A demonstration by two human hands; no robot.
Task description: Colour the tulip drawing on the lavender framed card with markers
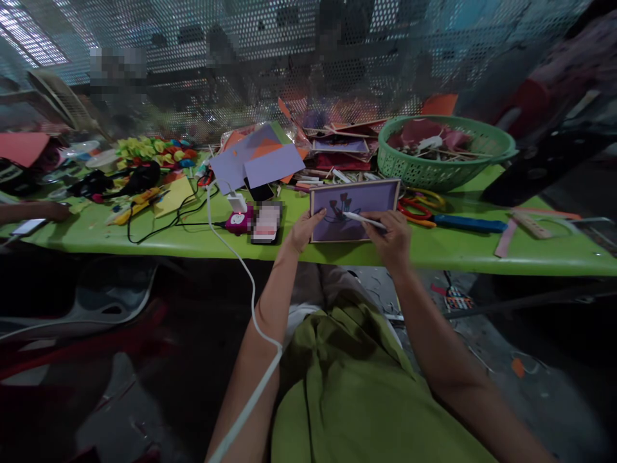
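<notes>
A shallow frame [332, 231] with a purple backing and a pale rim stands tilted up at the table's front edge. On its backing are small dark heart-like shapes on stems. My left hand [304, 228] grips the frame's left side, thumb over the front. In my right hand [393, 235] is a white pen [361, 219], its tip at the dark shapes; the hand is close to the frame's right side. Fine marks on the backing are too small to make out.
On the green table [202, 236] lie a phone [266, 222], a magenta plug box [237, 219], cables, purple paper [274, 166], orange-handled scissors [413, 212] and a blue-handled tool [470, 223]. A green basket [424, 164] stands behind right. Another person's hand [53, 211] rests at far left.
</notes>
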